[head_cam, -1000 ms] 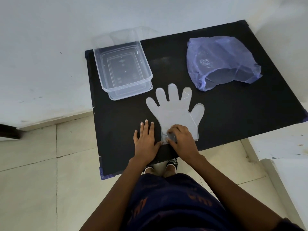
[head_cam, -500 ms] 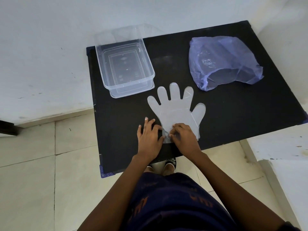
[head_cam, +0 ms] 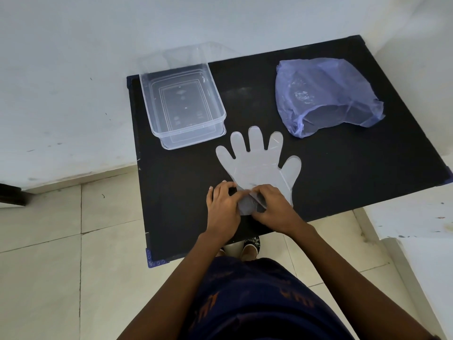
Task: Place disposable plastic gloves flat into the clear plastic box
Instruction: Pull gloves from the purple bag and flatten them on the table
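Observation:
A clear disposable glove [head_cam: 257, 160] lies spread flat on the black table [head_cam: 343, 173], fingers pointing away from me. Both hands pinch its cuff at the near edge: my left hand [head_cam: 221, 207] grips the cuff's left side, my right hand [head_cam: 272, 208] its right side, and the cuff is lifted and crumpled between them. The clear plastic box [head_cam: 182, 104] stands empty at the table's far left corner, beyond the glove and to its left.
A crumpled bluish-purple plastic bag [head_cam: 326, 94] lies at the far right of the table. A white wall runs behind and to the left. Tiled floor [head_cam: 61, 253] lies to the left and below, a white ledge to the right.
My left hand, which lay flat on the table beside the glove, has moved right and closed on the cuff. The cuff has lifted off the table between both hands.

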